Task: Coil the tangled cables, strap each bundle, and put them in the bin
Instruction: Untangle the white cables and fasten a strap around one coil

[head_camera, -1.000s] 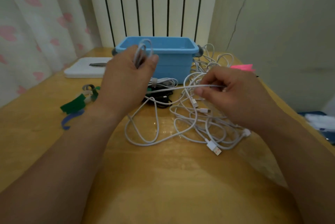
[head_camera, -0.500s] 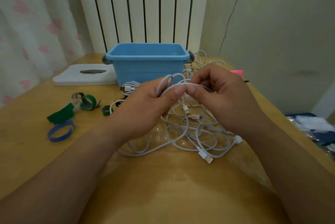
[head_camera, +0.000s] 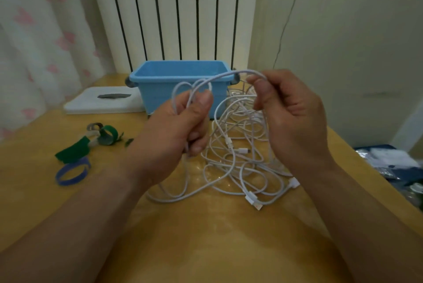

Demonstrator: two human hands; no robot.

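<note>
The wooden table carries all items; the blue bin stands at its far side; the tangle of white cables lies on the tabletop directly in front of the bin (one connector rests at the near edge); the left hand grips small loops of one white cable; the right hand pinches the same cable, which arcs between the hands, held apart above the tangle; the green strap and blue strap lie loose at the left.

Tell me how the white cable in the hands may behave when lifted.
Probably floppy: the white cable arches loosely between left hand and right hand. It likely drags the tangled pile along, since their loops interlace.
</note>
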